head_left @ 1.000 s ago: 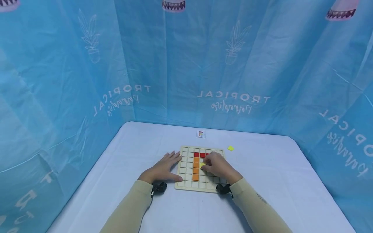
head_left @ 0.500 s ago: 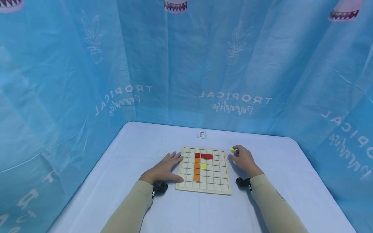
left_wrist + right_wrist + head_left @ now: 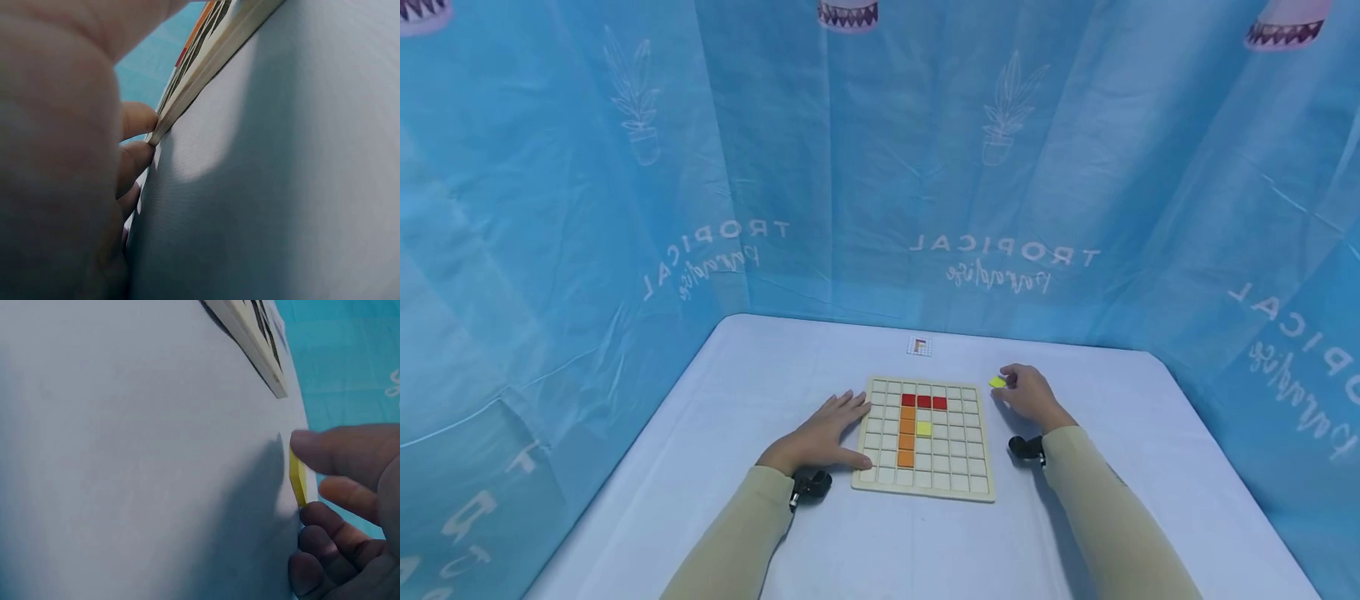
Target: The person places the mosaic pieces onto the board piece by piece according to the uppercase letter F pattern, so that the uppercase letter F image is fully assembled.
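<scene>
In the head view a square wooden grid board (image 3: 958,446) lies on the white cloth. Red tiles (image 3: 924,402) form a short row on it, orange tiles (image 3: 907,427) run down in a column, and a single yellow tile (image 3: 923,429) sits just right of that column. My left hand (image 3: 822,435), fingers spread, rests against the board's left edge, its fingertips touching the rim. Beyond the board's upper right corner, my right hand (image 3: 1032,397) pinches another yellow tile (image 3: 296,472) between thumb and fingertips, close to the cloth; its far side is partly hidden.
A small card (image 3: 920,346) with a printed coloured grid pattern lies behind the board. Blue printed curtains (image 3: 880,183) surround the table (image 3: 805,350) at the back and both sides.
My right hand has gone from the placed yellow tile on the board to the loose one at the upper right and now pinches it. The left hand stays put.
</scene>
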`<state>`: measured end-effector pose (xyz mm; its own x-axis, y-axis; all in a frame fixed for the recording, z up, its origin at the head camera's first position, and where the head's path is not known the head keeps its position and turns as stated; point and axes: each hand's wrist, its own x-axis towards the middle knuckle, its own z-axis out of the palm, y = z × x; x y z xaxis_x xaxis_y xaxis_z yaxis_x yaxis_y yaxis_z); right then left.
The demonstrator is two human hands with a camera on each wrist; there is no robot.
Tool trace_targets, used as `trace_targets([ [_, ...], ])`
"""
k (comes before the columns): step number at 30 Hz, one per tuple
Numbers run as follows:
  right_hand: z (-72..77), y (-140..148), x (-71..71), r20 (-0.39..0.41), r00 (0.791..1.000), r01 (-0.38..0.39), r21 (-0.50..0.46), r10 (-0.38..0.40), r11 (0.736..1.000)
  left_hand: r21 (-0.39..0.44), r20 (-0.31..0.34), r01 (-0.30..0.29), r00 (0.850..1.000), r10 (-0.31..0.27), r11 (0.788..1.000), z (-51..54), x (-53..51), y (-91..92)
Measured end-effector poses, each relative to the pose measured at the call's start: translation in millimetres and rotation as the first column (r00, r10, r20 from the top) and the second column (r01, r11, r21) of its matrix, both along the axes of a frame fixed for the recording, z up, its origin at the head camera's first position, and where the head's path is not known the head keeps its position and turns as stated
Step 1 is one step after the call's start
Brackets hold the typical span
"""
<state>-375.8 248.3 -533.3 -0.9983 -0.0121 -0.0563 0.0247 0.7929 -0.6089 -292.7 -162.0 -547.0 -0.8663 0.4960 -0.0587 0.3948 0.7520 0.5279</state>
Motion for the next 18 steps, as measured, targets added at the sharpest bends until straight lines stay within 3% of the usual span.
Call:
trace_targets([
  [9, -0.5, -7, -1.6, -0.017, 1.0, 0.011, 0.055, -0.01, 0.998, -0.002, -0.003, 0.002, 1.0, -0.002, 1.0, 0.0, 0.5, 0.9],
  [18, -1.2, -3, 7.7, 0.026, 1.0, 0.013, -0.012, -0.012, 1.0, -0.012, -0.002, -0.004, 1.0, 0.004, 1.0, -2.1, -1.3, -0.3],
])
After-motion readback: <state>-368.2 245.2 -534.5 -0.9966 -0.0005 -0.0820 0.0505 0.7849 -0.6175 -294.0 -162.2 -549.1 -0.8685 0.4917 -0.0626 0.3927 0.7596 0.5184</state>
